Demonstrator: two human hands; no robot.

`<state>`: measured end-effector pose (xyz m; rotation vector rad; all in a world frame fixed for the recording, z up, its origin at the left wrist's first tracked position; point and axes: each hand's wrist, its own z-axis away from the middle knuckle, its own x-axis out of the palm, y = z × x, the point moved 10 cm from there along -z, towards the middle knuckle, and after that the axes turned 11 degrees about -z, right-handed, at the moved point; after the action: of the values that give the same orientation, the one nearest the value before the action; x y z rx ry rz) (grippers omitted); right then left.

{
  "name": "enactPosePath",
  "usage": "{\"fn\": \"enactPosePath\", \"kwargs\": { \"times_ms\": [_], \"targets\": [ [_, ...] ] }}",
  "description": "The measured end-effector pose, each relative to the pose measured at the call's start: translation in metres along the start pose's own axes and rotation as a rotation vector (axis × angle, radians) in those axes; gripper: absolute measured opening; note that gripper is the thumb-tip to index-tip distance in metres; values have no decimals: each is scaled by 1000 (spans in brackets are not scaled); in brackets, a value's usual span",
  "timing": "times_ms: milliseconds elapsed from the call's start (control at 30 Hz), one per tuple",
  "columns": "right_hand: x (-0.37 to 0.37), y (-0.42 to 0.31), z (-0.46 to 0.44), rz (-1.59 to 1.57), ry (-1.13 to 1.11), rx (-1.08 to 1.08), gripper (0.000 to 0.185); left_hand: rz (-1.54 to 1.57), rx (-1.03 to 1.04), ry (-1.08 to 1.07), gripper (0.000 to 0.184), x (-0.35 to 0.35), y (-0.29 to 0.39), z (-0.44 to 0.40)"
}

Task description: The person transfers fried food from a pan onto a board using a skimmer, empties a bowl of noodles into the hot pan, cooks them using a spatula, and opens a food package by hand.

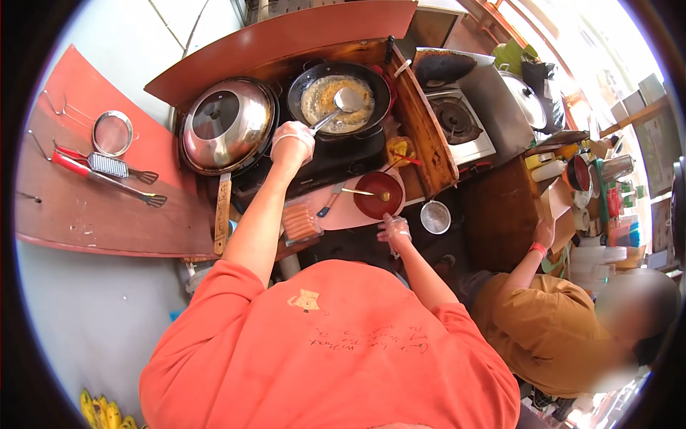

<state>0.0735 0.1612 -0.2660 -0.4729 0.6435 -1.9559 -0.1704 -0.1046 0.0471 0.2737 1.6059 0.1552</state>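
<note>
In a clear plastic glove, my left hand (293, 141) is closed around the handle of a metal ladle (348, 100). The ladle's round head rests in a dark wok (295, 96) over bubbling yellowish food (320, 100). My right hand (394, 232), also gloved, has its fingertips at the near rim of a dark red bowl (371, 187). A light-handled utensil (356, 191) lies in that bowl, with a little yellow matter at its tip. The bowl stands on a pink cutting board (341, 218), beside a blue-handled knife (329, 202) and a pack of sausages (301, 222).
A lidded pan (250, 139) sits left of the wok, its wooden handle (223, 214) pointing toward me. A wooden partition (429, 139) separates a second burner (456, 120). Tongs (107, 182) and a strainer (113, 134) hang left. Another person (536, 322) stands right, holding a cardboard piece (559, 204).
</note>
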Motion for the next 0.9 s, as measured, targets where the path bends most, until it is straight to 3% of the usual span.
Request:
{"fn": "enactPosePath", "kwargs": {
  "times_ms": [100,167,367,400,567,700,767,833,900],
  "targets": [
    [2,3,-14,-83,14,-75,46,-21,-31,142,20,-4,-11,-13],
    [3,7,-19,-122,5,-105,44,-4,-62,123,20,1,-16,-14],
    [5,0,-23,-182,51,-106,35,-119,-203,-165,20,30,-26,-18],
    [4,-1,-23,-203,53,-113,32,-260,-117,-211,17,37,-20,-20],
    [1,-4,-31,-200,11,-107,26,-262,-230,-269,20,21,-14,3],
    [-4,-7,-39,-136,-11,-75,27,-295,-179,-121,23,8,-11,11],
    [-8,-10,-45,-150,-21,-77,27,-347,40,320,22,-27,13,34],
    [-10,-4,-57,-190,-84,-61,27,-136,241,628,19,-73,43,75],
    [-10,-12,-49,-148,-70,-90,29,33,575,661,16,-89,64,122]
  ]
}}
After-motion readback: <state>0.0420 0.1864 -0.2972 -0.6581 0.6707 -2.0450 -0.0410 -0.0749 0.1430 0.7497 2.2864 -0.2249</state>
